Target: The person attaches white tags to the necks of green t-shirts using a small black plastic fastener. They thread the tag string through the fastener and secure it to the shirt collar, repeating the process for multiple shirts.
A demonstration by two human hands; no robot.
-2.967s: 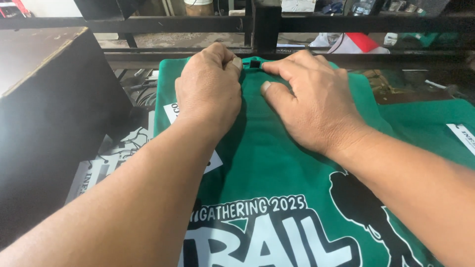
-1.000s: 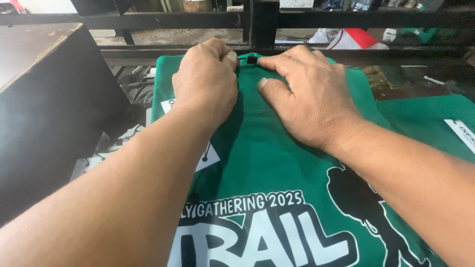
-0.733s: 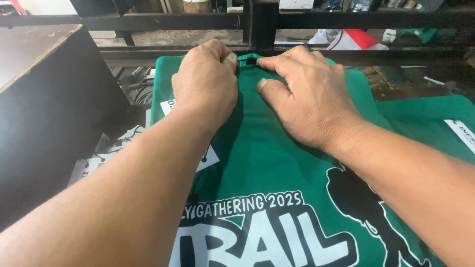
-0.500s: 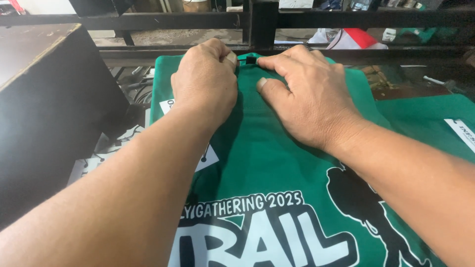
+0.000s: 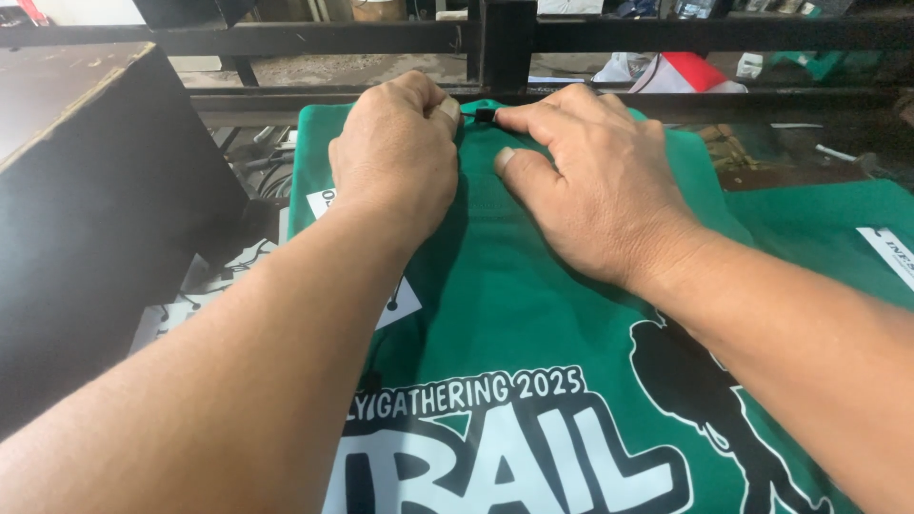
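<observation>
On green shirt (image 5: 533, 314) | left hand (image 5: 395, 157), right hand (image 5: 595, 186) | black frame (image 5: 495, 43) behind

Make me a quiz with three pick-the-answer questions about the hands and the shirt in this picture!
1. Where do both hands rest?
A. at the far top edge of the shirt
B. on the dark box
C. on the metal frame

2. What colour is the shirt?
A. red
B. green
C. yellow

3. How does the shirt lie?
A. spread flat
B. rolled in a ball
C. hanging up

Answers:
1 A: the left hand and right hand press side by side at the shirt's far edge, by a small black tab.
2 B: the shirt is green with a white and black print.
3 A: it lies spread out flat, print up, beside the dark box.
</observation>
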